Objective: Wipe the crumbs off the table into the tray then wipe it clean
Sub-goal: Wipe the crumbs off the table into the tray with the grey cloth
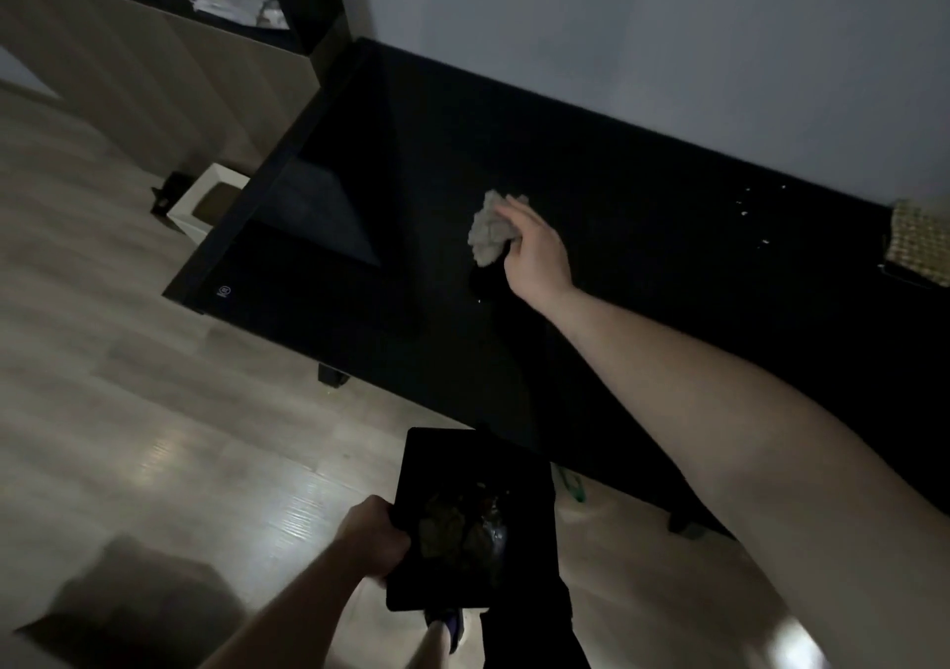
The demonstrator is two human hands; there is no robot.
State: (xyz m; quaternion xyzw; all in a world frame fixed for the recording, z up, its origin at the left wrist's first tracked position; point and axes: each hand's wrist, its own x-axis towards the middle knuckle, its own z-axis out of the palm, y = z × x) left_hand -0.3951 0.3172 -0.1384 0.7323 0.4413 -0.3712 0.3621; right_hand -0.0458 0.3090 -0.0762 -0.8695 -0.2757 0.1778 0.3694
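1. Risk: crumbs (755,213) lie far right on the worktop (642,277), well apart from the tray (519,463); a long sweep could drop them on the floor.
2. Right hand (534,252) grips a crumpled pale cloth (488,229) mid-worktop.
3. Left hand (372,537) grips the dark tray below the near edge; debris inside.

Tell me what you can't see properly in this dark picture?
Head view only:
- What lies in the tray: dark lumps, too dim to name.
- Fingertips of the right hand: hidden by the cloth.
- White specks on the table: too small to name.
- Woven thing: cut off by the right edge.
- Left hand: fingers hidden under the tray.
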